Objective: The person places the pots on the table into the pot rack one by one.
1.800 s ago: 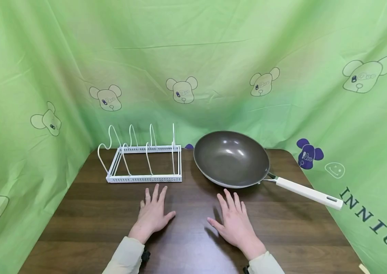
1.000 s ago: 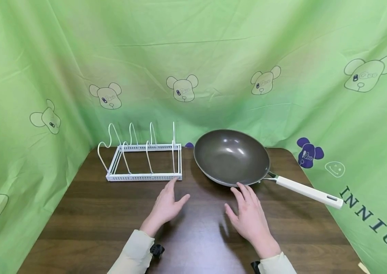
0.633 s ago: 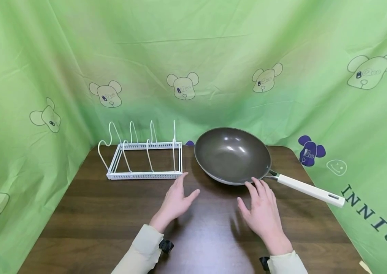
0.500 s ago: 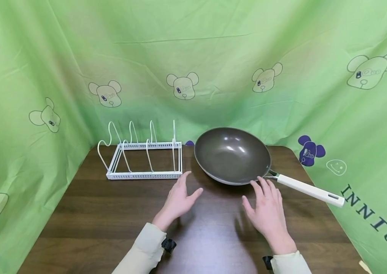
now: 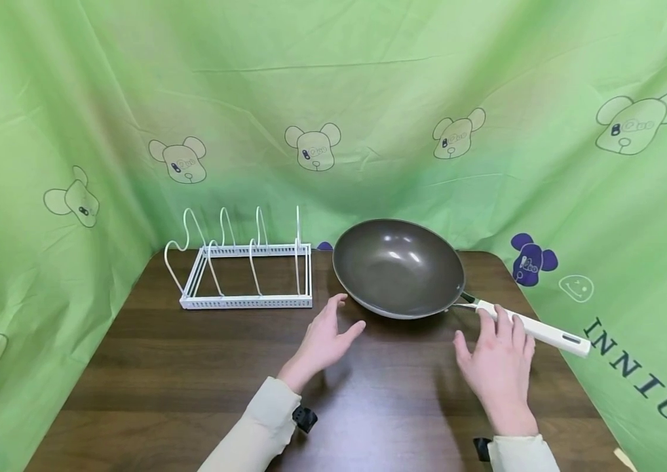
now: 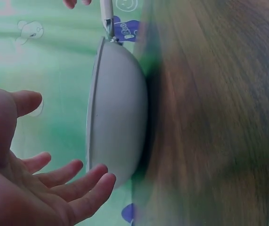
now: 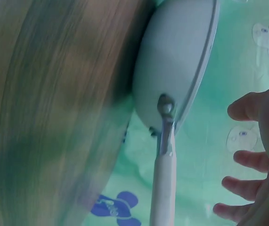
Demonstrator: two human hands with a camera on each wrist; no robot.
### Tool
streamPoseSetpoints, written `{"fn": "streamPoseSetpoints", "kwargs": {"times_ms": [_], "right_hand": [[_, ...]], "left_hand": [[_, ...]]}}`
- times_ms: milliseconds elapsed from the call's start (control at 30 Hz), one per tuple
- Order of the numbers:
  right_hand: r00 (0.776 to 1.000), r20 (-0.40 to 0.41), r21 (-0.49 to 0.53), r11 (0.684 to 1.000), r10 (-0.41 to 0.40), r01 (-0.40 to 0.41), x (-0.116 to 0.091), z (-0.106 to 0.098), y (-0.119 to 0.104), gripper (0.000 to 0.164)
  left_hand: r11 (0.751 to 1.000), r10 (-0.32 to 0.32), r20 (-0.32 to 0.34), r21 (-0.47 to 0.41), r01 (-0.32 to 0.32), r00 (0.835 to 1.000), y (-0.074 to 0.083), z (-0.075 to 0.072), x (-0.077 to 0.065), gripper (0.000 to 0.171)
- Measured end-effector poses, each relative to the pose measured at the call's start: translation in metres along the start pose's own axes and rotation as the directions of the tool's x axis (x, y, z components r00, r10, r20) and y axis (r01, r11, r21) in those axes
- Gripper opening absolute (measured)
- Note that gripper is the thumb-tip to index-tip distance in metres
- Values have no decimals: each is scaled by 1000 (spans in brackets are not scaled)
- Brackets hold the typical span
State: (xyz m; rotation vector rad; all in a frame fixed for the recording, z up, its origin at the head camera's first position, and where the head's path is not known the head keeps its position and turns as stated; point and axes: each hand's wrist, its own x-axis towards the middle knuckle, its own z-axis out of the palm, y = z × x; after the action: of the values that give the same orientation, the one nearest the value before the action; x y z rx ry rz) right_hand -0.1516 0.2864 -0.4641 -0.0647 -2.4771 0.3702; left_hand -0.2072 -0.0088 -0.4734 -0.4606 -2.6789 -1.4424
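Observation:
A wok (image 5: 398,269) with a dark inside, a pale outside and a long white handle (image 5: 552,335) sits at the back right of the table. My left hand (image 5: 323,341) hovers near its lower left rim, fingers spread and holding nothing; the left wrist view shows the pale outer wall (image 6: 118,108) beyond the fingers. Above the handle's inner part is my right hand (image 5: 498,360), fingers loosely extended. In the right wrist view those fingers stand apart from the handle (image 7: 163,188).
A white wire rack (image 5: 245,301) with several upright loops stands at the back left of the brown wooden table (image 5: 192,387). Green printed cloth (image 5: 369,78) hangs behind and along both sides. A small pale object (image 5: 624,459) lies at the lower right edge.
Both hands have moved right. The left went from in front of the rack to beside the wok's near rim, the right from below the wok to over its handle. Wok and rack stayed put.

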Motion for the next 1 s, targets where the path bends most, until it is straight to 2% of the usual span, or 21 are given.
{"fn": "streamPoseSetpoints", "kwargs": {"times_ms": [333, 567, 767, 1000], "right_hand": [[983, 101, -84, 986, 150, -142, -4, -10, 24, 70], [954, 187, -110, 970, 234, -216, -9, -12, 34, 73], [935, 229, -127, 961, 271, -247, -14, -12, 40, 76], [935, 217, -130, 957, 281, -258, -14, -11, 49, 79]], "left_hand": [[998, -6, 42, -66, 9, 999, 9, 6, 4, 62], [997, -6, 55, -79, 11, 998, 9, 8, 3, 60], [996, -13, 67, -86, 18, 998, 9, 9, 3, 60], [996, -28, 67, -79, 33, 997, 8, 9, 3, 60]]}}
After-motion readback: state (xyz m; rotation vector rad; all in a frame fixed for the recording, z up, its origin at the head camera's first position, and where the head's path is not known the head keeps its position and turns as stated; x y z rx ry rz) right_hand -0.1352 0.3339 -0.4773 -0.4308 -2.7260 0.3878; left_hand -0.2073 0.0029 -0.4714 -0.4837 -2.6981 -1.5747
